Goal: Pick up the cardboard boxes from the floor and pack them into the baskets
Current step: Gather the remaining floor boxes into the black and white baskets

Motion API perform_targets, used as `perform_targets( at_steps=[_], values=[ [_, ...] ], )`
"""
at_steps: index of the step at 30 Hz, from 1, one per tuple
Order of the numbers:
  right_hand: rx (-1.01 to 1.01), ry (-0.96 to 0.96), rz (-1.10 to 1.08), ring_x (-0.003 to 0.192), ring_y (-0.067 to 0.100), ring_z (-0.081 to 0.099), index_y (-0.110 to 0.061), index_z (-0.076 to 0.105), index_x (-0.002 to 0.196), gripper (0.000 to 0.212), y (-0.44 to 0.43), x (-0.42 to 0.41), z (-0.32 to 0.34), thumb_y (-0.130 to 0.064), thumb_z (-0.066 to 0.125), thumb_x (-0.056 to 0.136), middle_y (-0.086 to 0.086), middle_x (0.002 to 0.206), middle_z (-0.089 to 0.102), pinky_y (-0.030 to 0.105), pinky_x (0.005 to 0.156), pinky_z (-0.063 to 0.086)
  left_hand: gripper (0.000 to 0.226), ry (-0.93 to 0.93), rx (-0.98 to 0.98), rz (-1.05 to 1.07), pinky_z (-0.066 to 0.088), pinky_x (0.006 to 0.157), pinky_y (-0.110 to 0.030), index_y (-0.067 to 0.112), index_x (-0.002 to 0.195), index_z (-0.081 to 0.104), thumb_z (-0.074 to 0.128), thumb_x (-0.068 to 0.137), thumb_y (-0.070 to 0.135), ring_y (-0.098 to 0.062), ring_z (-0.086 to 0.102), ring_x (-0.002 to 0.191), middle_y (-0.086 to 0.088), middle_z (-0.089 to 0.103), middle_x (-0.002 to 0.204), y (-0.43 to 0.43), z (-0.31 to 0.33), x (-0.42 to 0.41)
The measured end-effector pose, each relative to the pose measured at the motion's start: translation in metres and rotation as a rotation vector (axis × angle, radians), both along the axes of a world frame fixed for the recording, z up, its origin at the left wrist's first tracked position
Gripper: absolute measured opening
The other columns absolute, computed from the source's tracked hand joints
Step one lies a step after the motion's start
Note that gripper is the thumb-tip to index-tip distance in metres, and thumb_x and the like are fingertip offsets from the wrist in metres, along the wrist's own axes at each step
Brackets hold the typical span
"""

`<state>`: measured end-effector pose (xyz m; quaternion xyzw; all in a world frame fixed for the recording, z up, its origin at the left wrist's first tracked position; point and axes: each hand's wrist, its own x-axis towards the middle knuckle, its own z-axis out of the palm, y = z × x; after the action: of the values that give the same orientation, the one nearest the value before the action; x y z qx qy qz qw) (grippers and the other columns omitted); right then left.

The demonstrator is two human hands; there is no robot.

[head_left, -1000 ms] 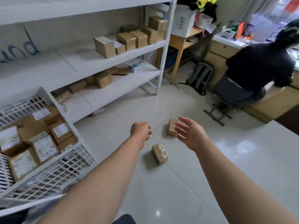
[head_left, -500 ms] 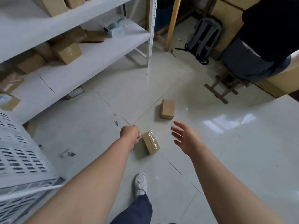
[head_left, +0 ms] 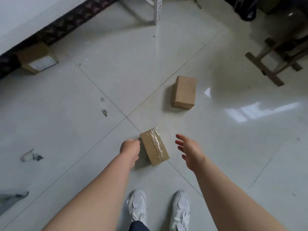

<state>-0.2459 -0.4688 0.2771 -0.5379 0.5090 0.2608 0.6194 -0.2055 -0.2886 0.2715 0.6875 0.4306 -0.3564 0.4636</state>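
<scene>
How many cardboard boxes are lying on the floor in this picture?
3: a taped box nearest, a plain box beyond it, a labelled box far left. Others may be hidden.

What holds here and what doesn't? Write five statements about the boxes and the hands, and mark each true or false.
1. The taped box lies on the floor between the left hand and the right hand. True.
2. The right hand grips the taped box. False: its fingers are spread and it is clear of the box.
3. The plain box is stacked on the taped box. False: it lies apart on the floor, farther from the person.
4. The labelled box sits on the floor, far off to the person's left. True.
5. The left hand's fingers are curled. True.
</scene>
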Motion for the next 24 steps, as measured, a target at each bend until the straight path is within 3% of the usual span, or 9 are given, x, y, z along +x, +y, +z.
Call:
perform_targets(
  at_steps=[2, 5, 7, 9, 11, 14, 16, 18, 24],
  values=[
    [-0.005, 0.016, 0.029, 0.129, 0.021, 0.047, -0.02, 0.057, 0.134, 0.039, 0.0, 0.006, -0.049, -0.034, 0.047, 0.099, 0.002, 0.132, 0.059, 0.038, 0.107, 0.03, 0.007, 0.021, -0.004, -0.004, 0.045, 0.076, -0.032, 0.014, 0.094, 0.052, 0.045, 0.097, 0.015, -0.028, 0.052, 0.099, -0.009, 0.053, 0.106, -0.005, -0.049, 0.0],
    [-0.002, 0.037, 0.072, 0.129, 0.021, 0.047, -0.014, 0.055, 0.135, 0.04, 0.002, 0.014, -0.113, -0.032, 0.047, 0.1, 0.003, 0.135, 0.056, 0.032, 0.101, 0.031, 0.029, 0.028, -0.012, -0.01, 0.035, 0.065, -0.027, 0.019, 0.07, 0.042, 0.044, 0.098, 0.014, -0.022, 0.041, 0.088, -0.003, 0.046, 0.082, -0.013, -0.11, 0.001],
    [0.004, 0.053, 0.084, 0.129, 0.021, 0.047, -0.01, 0.055, 0.134, 0.04, 0.005, 0.016, -0.149, -0.031, 0.046, 0.1, 0.004, 0.135, 0.056, 0.03, 0.096, 0.029, 0.032, 0.041, -0.019, -0.005, 0.031, 0.062, -0.026, 0.019, 0.069, 0.037, 0.042, 0.1, 0.014, -0.02, 0.04, 0.079, 0.001, 0.04, 0.075, -0.016, -0.142, 0.001],
    [0.01, 0.081, 0.1, 0.127, 0.022, 0.047, -0.008, 0.056, 0.129, 0.039, 0.009, 0.016, -0.179, -0.031, 0.045, 0.1, 0.004, 0.135, 0.056, 0.031, 0.093, 0.029, 0.019, 0.05, -0.057, 0.017, 0.033, 0.064, -0.025, 0.019, 0.085, 0.049, 0.04, 0.101, 0.016, -0.012, 0.039, 0.07, 0.001, 0.045, 0.082, -0.017, -0.168, 0.0],
    [0.012, 0.101, 0.107, 0.125, 0.025, 0.051, -0.006, 0.06, 0.12, 0.036, 0.013, 0.015, -0.201, -0.028, 0.045, 0.097, 0.009, 0.133, 0.058, 0.034, 0.087, 0.038, 0.026, 0.048, -0.105, 0.049, 0.04, 0.083, -0.029, 0.025, 0.124, 0.051, 0.037, 0.102, 0.017, -0.012, 0.044, 0.076, 0.004, 0.054, 0.093, -0.015, -0.187, -0.003],
    [0.053, 0.079, 0.07, 0.125, 0.029, 0.053, 0.004, 0.062, 0.109, 0.034, 0.018, 0.014, -0.222, -0.021, 0.043, 0.097, 0.017, 0.13, 0.059, 0.041, 0.104, 0.041, 0.039, 0.05, -0.171, 0.068, 0.041, 0.093, -0.034, 0.026, 0.138, 0.046, 0.036, 0.101, 0.019, -0.014, 0.056, 0.09, 0.005, 0.064, 0.11, -0.011, -0.205, -0.006],
    [0.073, 0.077, 0.104, 0.124, 0.028, 0.053, 0.0, 0.064, 0.104, 0.034, 0.019, 0.013, -0.224, -0.023, 0.04, 0.098, 0.014, 0.129, 0.061, 0.037, 0.102, 0.04, 0.042, 0.034, -0.186, 0.085, 0.045, 0.085, -0.032, 0.031, 0.141, 0.044, 0.037, 0.101, 0.02, -0.017, 0.059, 0.094, 0.003, 0.065, 0.12, -0.009, -0.209, -0.006],
    [0.101, 0.069, 0.151, 0.119, 0.023, 0.055, -0.012, 0.068, 0.103, 0.035, 0.019, 0.012, -0.217, -0.026, 0.036, 0.101, 0.006, 0.127, 0.062, 0.031, 0.086, 0.034, 0.04, 0.017, -0.181, 0.095, 0.046, 0.087, -0.034, 0.031, 0.139, 0.046, 0.04, 0.101, 0.022, -0.017, 0.061, 0.093, 0.003, 0.066, 0.116, -0.007, -0.207, -0.003],
    [0.104, -0.063, 0.166, 0.11, 0.003, 0.039, -0.025, 0.064, 0.125, 0.034, 0.018, 0.023, -0.175, -0.033, 0.04, 0.102, -0.014, 0.114, 0.05, 0.022, 0.094, 0.024, 0.036, -0.057, -0.208, 0.148, 0.047, 0.07, -0.027, 0.032, 0.133, 0.048, 0.052, 0.098, 0.029, -0.009, 0.062, 0.089, 0.006, 0.066, 0.115, -0.006, -0.16, 0.016]
  ],
)
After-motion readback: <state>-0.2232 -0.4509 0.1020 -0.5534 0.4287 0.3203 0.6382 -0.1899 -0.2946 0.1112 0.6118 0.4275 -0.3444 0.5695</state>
